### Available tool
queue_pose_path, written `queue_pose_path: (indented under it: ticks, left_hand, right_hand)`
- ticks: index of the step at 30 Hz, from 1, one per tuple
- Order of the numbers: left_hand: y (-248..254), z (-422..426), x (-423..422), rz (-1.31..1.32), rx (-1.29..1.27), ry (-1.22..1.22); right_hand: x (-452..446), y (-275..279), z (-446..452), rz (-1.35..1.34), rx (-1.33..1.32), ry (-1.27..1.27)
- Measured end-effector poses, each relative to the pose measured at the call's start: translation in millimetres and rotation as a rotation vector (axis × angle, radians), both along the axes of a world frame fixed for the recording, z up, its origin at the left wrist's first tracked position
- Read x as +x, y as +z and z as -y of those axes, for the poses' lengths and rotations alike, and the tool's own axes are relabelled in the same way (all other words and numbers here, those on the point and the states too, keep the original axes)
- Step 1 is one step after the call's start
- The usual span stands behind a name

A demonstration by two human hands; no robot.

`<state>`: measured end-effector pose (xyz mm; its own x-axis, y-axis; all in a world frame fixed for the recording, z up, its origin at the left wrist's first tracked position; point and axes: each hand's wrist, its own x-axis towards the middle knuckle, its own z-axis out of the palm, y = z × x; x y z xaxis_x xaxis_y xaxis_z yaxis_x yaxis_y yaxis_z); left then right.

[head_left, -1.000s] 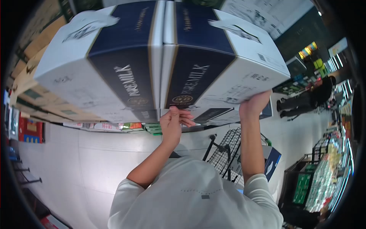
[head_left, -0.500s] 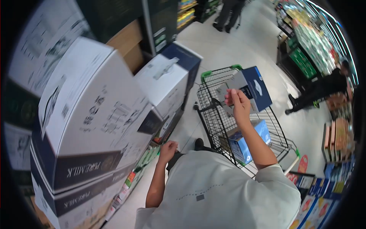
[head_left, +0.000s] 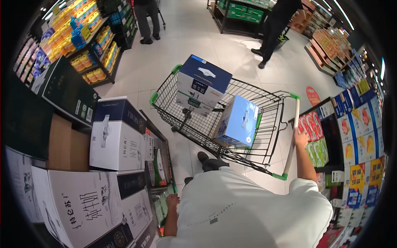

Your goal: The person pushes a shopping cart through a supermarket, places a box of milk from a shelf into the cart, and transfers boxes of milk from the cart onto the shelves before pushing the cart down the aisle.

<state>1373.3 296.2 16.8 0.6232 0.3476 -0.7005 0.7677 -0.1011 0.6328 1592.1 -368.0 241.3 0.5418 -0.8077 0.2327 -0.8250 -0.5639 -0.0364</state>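
Note:
My right hand (head_left: 302, 138) is closed around the pale handle (head_left: 290, 159) of a shopping cart. Inside the wire cart (head_left: 271, 93) stands a white and dark-blue milk carton box (head_left: 202, 84), towards the far end. Nearer the handle, a light-blue box (head_left: 240, 122) with a carry strap on top leans in the basket. My left hand (head_left: 173, 200) hangs low by my side with curled fingers, close to the shelf edge on the left, and nothing shows in it.
Stacked white milk boxes (head_left: 80, 202) fill the left side, with a carton (head_left: 118, 138) on the display behind. Two people stand further off on the tiled floor (head_left: 194, 31). To the right is a shelf of red and green packs (head_left: 312, 132). Yellow goods (head_left: 89, 62) are at upper left.
My right hand has moved from above the dark-blue box to the cart handle. The view has turned, and the cart now lies more crosswise. My left hand stays low with curled fingers.

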Motion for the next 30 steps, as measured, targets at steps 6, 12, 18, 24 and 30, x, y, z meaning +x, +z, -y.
queue_pose_path:
  ticks: [6, 12, 18, 24, 30]
  left_hand:
    - [-37, -6, 33, 0.078, -0.018, -0.077]
    - [-34, -1, 56, 0.041, -0.170, 0.024]
    - [17, 37, 92, 0.086, -0.146, -0.046]
    - [52, 83, 144, 0.391, -0.210, -0.090]
    - [190, 190, 174, 0.718, -0.012, -0.408]
  right_hand:
    - [-30, -38, 6, 0.444, 1.097, -0.138]
    - [-27, -40, -3, 0.533, 1.077, -0.036]
    - [-24, -22, -32, 0.575, 1.123, -0.050]
    - [-16, -19, -66, 0.643, 1.243, -0.025]
    - [-15, -25, -95, 0.822, 1.494, 0.030]
